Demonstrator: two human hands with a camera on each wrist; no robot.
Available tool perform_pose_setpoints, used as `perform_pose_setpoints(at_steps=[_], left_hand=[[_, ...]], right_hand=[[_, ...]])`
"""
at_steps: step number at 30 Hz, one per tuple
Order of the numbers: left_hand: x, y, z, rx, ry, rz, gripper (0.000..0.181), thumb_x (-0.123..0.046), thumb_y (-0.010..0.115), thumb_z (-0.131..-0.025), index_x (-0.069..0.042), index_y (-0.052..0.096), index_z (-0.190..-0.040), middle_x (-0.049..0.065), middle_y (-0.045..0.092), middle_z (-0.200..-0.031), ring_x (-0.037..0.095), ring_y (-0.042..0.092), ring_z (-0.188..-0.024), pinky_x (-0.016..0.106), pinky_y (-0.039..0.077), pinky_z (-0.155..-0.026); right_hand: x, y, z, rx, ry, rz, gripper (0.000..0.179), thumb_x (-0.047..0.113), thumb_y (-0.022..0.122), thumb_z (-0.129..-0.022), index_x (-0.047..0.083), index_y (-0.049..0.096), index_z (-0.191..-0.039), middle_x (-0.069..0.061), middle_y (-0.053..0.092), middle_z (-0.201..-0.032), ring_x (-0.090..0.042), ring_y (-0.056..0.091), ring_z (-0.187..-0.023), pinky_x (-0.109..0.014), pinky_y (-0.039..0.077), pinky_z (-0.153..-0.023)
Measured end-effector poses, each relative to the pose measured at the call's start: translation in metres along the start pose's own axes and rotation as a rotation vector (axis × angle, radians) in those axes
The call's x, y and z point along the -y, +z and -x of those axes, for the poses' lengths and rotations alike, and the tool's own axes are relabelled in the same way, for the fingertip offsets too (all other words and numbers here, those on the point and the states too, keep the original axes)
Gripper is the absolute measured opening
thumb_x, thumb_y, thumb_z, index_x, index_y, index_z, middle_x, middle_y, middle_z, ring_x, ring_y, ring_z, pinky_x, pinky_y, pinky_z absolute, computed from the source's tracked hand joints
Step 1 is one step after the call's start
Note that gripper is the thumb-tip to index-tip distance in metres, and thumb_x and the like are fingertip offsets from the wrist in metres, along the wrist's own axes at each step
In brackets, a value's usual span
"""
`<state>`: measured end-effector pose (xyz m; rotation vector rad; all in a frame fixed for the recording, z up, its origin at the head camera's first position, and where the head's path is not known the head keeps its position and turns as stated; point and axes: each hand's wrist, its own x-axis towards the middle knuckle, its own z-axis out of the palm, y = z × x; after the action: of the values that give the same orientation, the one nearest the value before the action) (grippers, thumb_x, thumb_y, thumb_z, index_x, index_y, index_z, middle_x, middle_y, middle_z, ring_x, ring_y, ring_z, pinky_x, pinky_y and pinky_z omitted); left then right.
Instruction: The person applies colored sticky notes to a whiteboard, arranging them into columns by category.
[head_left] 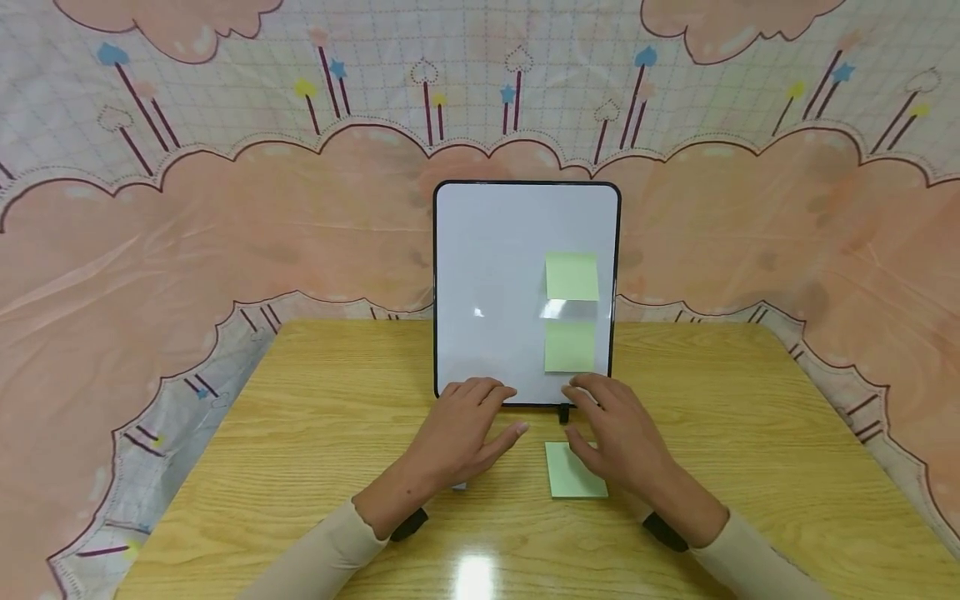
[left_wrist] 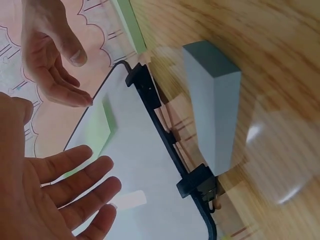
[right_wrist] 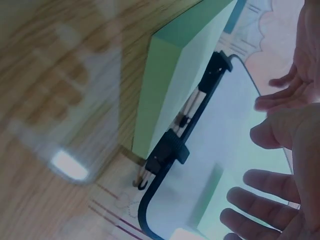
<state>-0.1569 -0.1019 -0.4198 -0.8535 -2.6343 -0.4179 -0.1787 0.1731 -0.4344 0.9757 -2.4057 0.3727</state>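
Both hands hover over the wooden table in front of an upright whiteboard [head_left: 487, 275], fingers relaxed and holding nothing. The left hand [head_left: 465, 433] is near the board's lower left edge, palm facing the other hand. Opposite it, the right hand [head_left: 618, 433] partly covers a pad of light green sticky notes [head_left: 566, 479] on the table. A blue-grey block [left_wrist: 212, 110], like a second note pad, is mostly hidden under the left hand in the head view. On the board's right side are an upper green sticky note [head_left: 572, 277] and a lower one [head_left: 570, 347].
Black clips [left_wrist: 195, 181] at the board's bottom edge stand on the wooden table [head_left: 330, 400]. Behind and around the table hangs a patterned cloth [head_left: 315, 225] with pink clouds. A black band [head_left: 663, 532] is on the right wrist.
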Motion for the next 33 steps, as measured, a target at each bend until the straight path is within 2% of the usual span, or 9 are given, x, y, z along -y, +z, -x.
perform_pose_setpoints(at_steps=[6, 12, 24, 28, 33], left_hand=[[0.0, -0.001, 0.001, -0.005, 0.003, 0.015, 0.051, -0.052, 0.054, -0.109, -0.011, 0.067, -0.136, 0.002, 0.067, -0.132, 0.023, 0.062, -0.127, 0.045, 0.05, -0.105], [0.001, -0.001, 0.005, -0.01, 0.007, 0.014, 0.051, -0.053, 0.055, -0.108, -0.011, 0.068, -0.134, 0.002, 0.068, -0.13, 0.023, 0.063, -0.125, 0.045, 0.051, -0.104], [0.01, -0.006, 0.024, -0.01, -0.014, 0.039, 0.047, -0.049, 0.061, -0.107, -0.011, 0.069, -0.134, 0.002, 0.068, -0.129, 0.024, 0.064, -0.124, 0.048, 0.051, -0.106], [0.014, -0.006, 0.03, -0.008, -0.023, 0.041, 0.048, -0.05, 0.061, -0.106, -0.012, 0.069, -0.134, 0.001, 0.068, -0.128, 0.023, 0.065, -0.119, 0.048, 0.052, -0.103], [0.016, -0.006, 0.036, -0.006, -0.026, 0.02, 0.048, -0.05, 0.063, -0.106, -0.011, 0.069, -0.133, 0.001, 0.069, -0.126, 0.021, 0.066, -0.113, 0.048, 0.051, -0.105]], right_hand=[[0.003, 0.002, -0.002, -0.035, -0.031, -0.029, 0.051, 0.017, 0.086, -0.083, 0.002, 0.069, -0.129, -0.015, 0.065, -0.132, -0.036, 0.062, -0.123, -0.057, 0.05, -0.105], [0.007, 0.005, -0.004, -0.03, -0.047, -0.048, 0.05, 0.016, 0.087, -0.083, 0.003, 0.07, -0.128, -0.015, 0.066, -0.131, -0.036, 0.063, -0.123, -0.055, 0.052, -0.104], [0.015, 0.008, -0.002, 0.009, -0.045, -0.048, 0.049, 0.022, 0.086, -0.086, 0.004, 0.07, -0.129, -0.012, 0.067, -0.13, -0.033, 0.062, -0.125, -0.054, 0.049, -0.108], [0.018, 0.01, -0.003, 0.005, -0.055, -0.058, 0.049, 0.023, 0.086, -0.087, 0.004, 0.071, -0.129, -0.012, 0.067, -0.13, -0.033, 0.063, -0.125, -0.053, 0.05, -0.108], [0.024, 0.013, -0.005, 0.008, -0.075, -0.053, 0.05, 0.025, 0.087, -0.087, 0.004, 0.07, -0.13, -0.011, 0.067, -0.13, -0.032, 0.063, -0.124, -0.052, 0.05, -0.108]])
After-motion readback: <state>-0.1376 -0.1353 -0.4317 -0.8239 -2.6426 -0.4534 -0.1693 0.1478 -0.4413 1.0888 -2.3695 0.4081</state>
